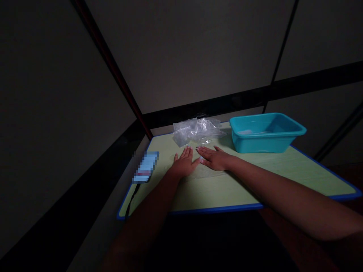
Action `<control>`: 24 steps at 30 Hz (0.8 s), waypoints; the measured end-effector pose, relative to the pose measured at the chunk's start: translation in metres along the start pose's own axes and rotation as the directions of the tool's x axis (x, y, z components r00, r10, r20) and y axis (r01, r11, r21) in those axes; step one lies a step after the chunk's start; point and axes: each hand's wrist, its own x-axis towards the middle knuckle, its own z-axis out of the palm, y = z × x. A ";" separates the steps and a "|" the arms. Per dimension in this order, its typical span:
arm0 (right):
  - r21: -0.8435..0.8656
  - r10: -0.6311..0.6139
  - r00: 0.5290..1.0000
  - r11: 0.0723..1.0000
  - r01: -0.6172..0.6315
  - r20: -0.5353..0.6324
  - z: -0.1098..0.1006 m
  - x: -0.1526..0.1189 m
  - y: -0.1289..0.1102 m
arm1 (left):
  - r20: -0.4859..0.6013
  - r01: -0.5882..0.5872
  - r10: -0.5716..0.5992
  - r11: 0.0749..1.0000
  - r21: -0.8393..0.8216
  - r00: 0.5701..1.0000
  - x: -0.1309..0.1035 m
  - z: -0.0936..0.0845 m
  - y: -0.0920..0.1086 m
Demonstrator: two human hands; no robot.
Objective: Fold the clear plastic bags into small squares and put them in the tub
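My left hand (183, 163) lies flat with its fingers spread on a thin clear plastic bag (202, 173) on the pale green table. Beside it, my right hand (212, 156) also rests flat on the bag, fingers stretched toward the left. The thumbs nearly meet over a small whitish spot on the bag, too small to make out. Just beyond my fingertips sits a crumpled heap of clear plastic bags (195, 129).
A turquoise basin (262, 143) with something pale inside stands at the back right of the blue-edged table (227, 192). A blurred-out phone (146, 167) with a dark cord lies at the left edge. Walls rise behind and to the left.
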 end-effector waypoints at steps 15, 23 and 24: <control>-0.015 -0.005 1.000 1.000 0.005 -0.014 0.007 0.002 0.010 | 0.019 0.014 -0.015 0.998 0.067 1.000 -0.006 -0.006 -0.003; -0.033 -0.017 0.998 0.999 0.015 -0.063 0.000 -0.003 0.006 | -0.011 -0.009 0.010 0.997 0.078 1.000 -0.007 -0.008 -0.002; -0.030 -0.019 0.997 0.999 0.017 -0.077 -0.001 -0.004 0.006 | -0.036 -0.018 0.021 0.997 0.075 0.999 -0.007 -0.009 -0.002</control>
